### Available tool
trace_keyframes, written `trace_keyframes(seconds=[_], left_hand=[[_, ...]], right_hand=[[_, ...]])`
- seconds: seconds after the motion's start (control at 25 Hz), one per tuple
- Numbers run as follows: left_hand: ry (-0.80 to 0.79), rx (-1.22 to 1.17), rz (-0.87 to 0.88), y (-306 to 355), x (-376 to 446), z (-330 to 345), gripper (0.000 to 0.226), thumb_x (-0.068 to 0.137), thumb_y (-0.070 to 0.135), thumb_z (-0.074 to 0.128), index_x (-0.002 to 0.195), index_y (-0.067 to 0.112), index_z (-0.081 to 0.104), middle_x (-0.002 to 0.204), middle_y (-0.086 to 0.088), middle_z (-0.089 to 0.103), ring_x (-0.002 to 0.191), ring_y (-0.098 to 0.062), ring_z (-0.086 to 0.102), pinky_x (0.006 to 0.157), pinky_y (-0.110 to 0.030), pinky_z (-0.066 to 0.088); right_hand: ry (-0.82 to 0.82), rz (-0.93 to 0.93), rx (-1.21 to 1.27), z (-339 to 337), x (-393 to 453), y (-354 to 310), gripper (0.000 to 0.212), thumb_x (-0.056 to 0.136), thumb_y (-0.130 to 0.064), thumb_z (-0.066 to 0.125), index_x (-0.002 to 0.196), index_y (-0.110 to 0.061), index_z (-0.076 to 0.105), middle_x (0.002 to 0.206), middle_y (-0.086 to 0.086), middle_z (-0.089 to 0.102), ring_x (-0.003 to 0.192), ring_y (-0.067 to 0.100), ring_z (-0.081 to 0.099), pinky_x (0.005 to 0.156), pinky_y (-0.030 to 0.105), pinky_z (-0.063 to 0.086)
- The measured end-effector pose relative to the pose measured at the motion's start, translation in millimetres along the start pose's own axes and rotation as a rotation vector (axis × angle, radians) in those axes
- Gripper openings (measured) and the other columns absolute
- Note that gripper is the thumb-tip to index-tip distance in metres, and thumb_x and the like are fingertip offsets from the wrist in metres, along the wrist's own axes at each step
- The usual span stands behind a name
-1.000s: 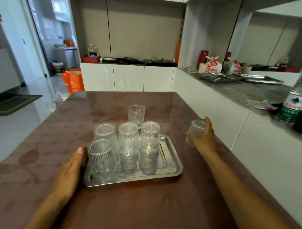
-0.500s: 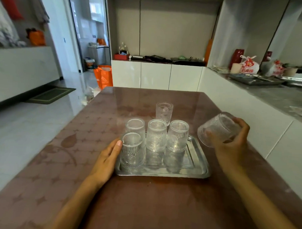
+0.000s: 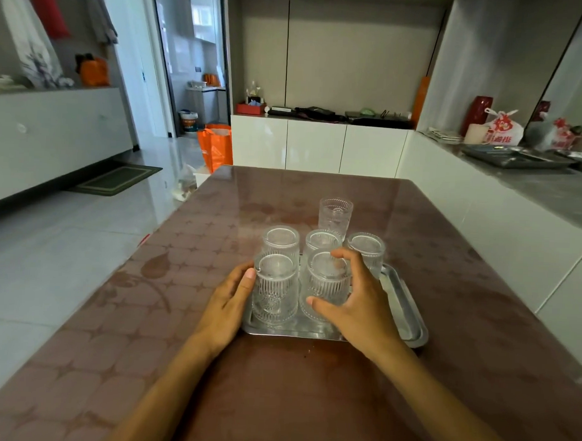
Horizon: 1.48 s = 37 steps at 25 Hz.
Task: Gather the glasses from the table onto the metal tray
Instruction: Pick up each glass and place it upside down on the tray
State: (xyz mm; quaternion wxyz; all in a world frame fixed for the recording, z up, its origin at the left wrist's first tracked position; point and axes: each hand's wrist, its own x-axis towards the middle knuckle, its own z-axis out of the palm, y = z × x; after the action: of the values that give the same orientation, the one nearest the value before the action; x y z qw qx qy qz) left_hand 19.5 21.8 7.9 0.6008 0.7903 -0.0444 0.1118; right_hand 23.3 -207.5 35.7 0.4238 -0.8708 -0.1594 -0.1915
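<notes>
A green mat (image 3: 118,180) lies on the pale floor at far left, and an orange bag (image 3: 216,147) stands by the white cabinets behind the table (image 3: 167,315), which has a brown patterned top.

The left hand (image 3: 226,308) lies flat on the table against the tray's left edge, fingers straight and together, holding nothing; its thumb tip touches the front-left glass (image 3: 275,290).

The metal tray (image 3: 400,310) sits near the middle of the table and carries five ribbed clear glasses, all upside down. In the back row stand the back-left glass (image 3: 280,241), the back-middle glass (image 3: 322,240) and the back-right glass (image 3: 366,251); in the front row stand the front-left glass and, just beside it, the front-middle glass (image 3: 327,284). The front-right part of the tray is bare.

The right hand (image 3: 359,305) wraps the front-middle glass, fingers curled over its upturned base and thumb pressed low on its near side; whether the glass rests fully on the tray I cannot tell.

One more glass, the far glass (image 3: 335,217), stands upright on the table just behind the tray, apart from both hands.

At right runs a grey counter (image 3: 548,189) with a red-and-white bag (image 3: 502,128) on it
</notes>
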Motion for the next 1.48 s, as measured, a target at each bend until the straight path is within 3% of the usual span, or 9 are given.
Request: trace_keyframes(seconds=[0.28,0.48,0.56,0.68,0.8,0.92,1.12,1.24,1.48], left_hand=[[-0.019,-0.040,-0.014,-1.6,1.2,-1.0,0.046,0.091,0.061,0.040,0.125,0.039,0.062,0.122,0.027,0.067,0.113,0.010,0.061,0.085,-0.001,0.047],[0.001,-0.088,-0.092,-6.8,17.0,-8.8,0.051,0.090,0.061,0.042,0.117,0.028,0.070,0.109,0.011,0.077,0.104,-0.006,0.070,0.083,-0.019,0.052],[0.046,0.167,-0.107,-14.4,35.9,-30.2,0.039,0.098,0.047,0.049,0.118,0.019,0.068,0.110,0.005,0.074,0.109,-0.020,0.068,0.086,-0.027,0.052],[-0.079,0.944,-0.091,-33.9,52.4,-51.8,0.051,0.103,0.042,0.039,0.147,0.016,0.046,0.153,-0.010,0.047,0.143,-0.029,0.041,0.117,-0.042,0.033],[-0.143,1.012,-0.134,-49.3,58.9,-50.7,0.061,0.103,0.051,0.028,0.156,0.021,0.028,0.166,-0.005,0.023,0.154,-0.024,0.018,0.126,-0.044,0.011],[-0.075,1.029,-0.068,-53.3,60.7,-49.0,0.063,0.101,0.054,0.029,0.153,0.019,0.034,0.164,-0.005,0.031,0.152,-0.022,0.025,0.126,-0.043,0.009],[-0.050,1.036,-0.059,-51.2,60.6,-50.9,0.061,0.099,0.057,0.028,0.149,0.023,0.041,0.159,-0.002,0.040,0.149,-0.021,0.031,0.126,-0.050,0.009],[-0.065,1.052,-0.089,-53.0,61.6,-51.9,0.062,0.099,0.059,0.027,0.150,0.025,0.039,0.161,0.000,0.037,0.150,-0.020,0.028,0.126,-0.050,0.008],[0.013,1.012,-0.063,-42.4,56.4,-55.1,0.062,0.098,0.056,0.030,0.146,0.020,0.047,0.152,-0.005,0.051,0.142,-0.026,0.042,0.123,-0.050,0.020]], right_hand=[[-0.074,0.025,-0.044,8.2,-1.0,11.9,0.075,0.071,-0.045,0.082,0.129,-0.044,0.034,0.125,-0.026,0.043,0.105,0.003,0.051,0.071,0.003,0.033],[-0.011,-0.004,0.079,-4.0,-3.1,8.6,0.075,0.074,-0.063,0.070,0.136,-0.048,0.031,0.133,-0.027,0.044,0.113,0.001,0.050,0.087,0.018,0.041],[0.144,-0.064,0.031,-17.4,16.4,6.1,0.063,0.078,-0.063,0.063,0.133,-0.047,0.036,0.128,-0.020,0.051,0.106,0.000,0.053,0.080,0.020,0.045],[0.177,-0.030,-0.109,-37.7,72.9,5.1,0.059,0.082,-0.047,0.068,0.132,-0.040,0.039,0.129,-0.016,0.049,0.107,0.009,0.052,0.076,0.026,0.043],[0.054,0.148,-0.315,-44.7,135.1,16.7,0.077,0.078,-0.035,0.076,0.142,-0.032,0.032,0.141,0.003,0.049,0.115,0.024,0.051,0.084,0.035,0.046],[-0.161,0.274,-0.399,-34.1,177.9,29.7,0.090,0.072,-0.032,0.080,0.146,-0.030,0.028,0.144,0.008,0.047,0.121,0.034,0.050,0.095,0.049,0.048],[-0.336,0.290,-0.477,3.5,204.2,50.8,0.012,0.086,-0.007,0.070,0.095,-0.015,0.068,0.102,0.005,0.070,0.083,0.020,0.064,0.066,0.028,0.050],[-0.254,0.225,-0.480,-2.2,207.0,50.0,0.021,0.088,-0.010,0.071,0.075,-0.022,0.061,0.096,0.006,0.073,0.084,0.022,0.065,0.074,0.032,0.051],[0.057,0.037,-0.341,-66.7,169.1,-3.1,0.005,0.087,-0.026,0.071,0.088,-0.026,0.067,0.090,-0.009,0.069,0.078,0.013,0.063,0.063,0.027,0.050]])
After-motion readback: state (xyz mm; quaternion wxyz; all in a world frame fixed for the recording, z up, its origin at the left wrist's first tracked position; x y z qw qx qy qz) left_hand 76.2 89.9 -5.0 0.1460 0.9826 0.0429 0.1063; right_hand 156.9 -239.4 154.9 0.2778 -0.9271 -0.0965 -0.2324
